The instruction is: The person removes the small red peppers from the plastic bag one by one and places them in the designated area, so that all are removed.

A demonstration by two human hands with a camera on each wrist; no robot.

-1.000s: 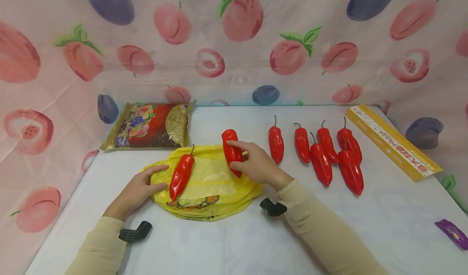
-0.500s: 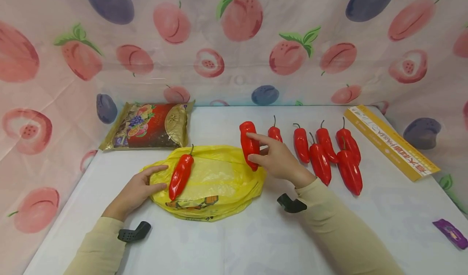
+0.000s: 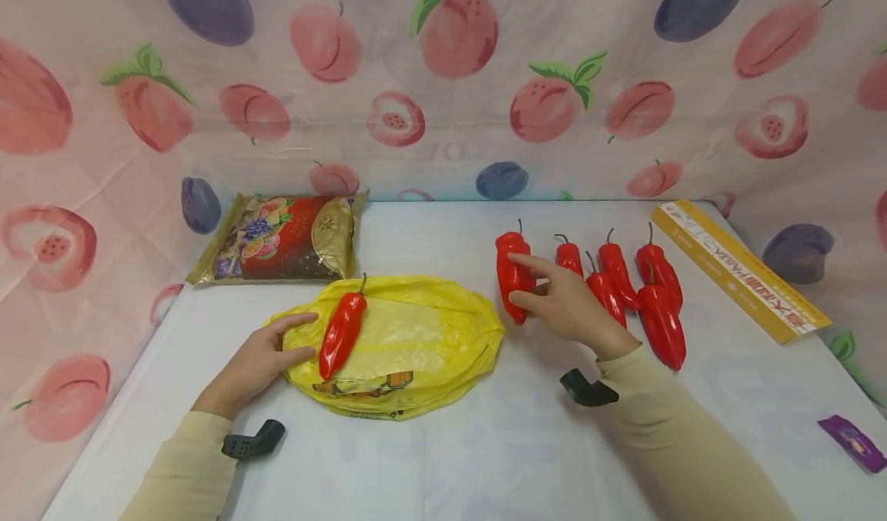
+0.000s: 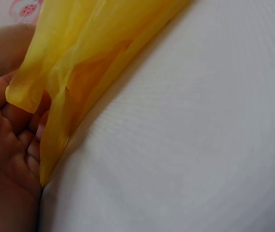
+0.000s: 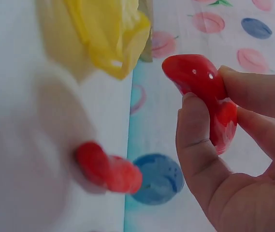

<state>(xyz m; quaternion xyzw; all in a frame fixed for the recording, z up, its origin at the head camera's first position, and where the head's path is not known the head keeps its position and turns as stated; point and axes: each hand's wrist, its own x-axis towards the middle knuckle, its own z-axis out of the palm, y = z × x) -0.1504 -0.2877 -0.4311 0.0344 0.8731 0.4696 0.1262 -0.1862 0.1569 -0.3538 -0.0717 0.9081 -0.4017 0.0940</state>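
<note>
In the head view, a glossy red chili pepper (image 3: 510,258) is pinched between the thumb and fingers of my right hand (image 3: 564,302). The same held pepper (image 5: 197,75) appears raised off the table in the right wrist view. It overlaps another pepper lying behind it, which is mostly hidden. My left hand (image 3: 258,363) holds the left edge of a yellow plastic bag (image 3: 409,328); in the left wrist view, the bag's edge (image 4: 55,116) lies inside the curled fingers. One red chili pepper (image 3: 343,335) rests on top of the bag, near the left fingertips.
Several more red chili peppers (image 3: 661,325) lie to the right. Beyond them is a long yellow pasta box (image 3: 741,271). A gold and red food packet (image 3: 280,238) lies at the back left. A small purple packet (image 3: 854,444) sits near the right edge of the white table (image 3: 443,467).
My right hand has carried the red chili pepper rightward, from above the bag to in front of another pepper. The left hand and the bag stay in place.
</note>
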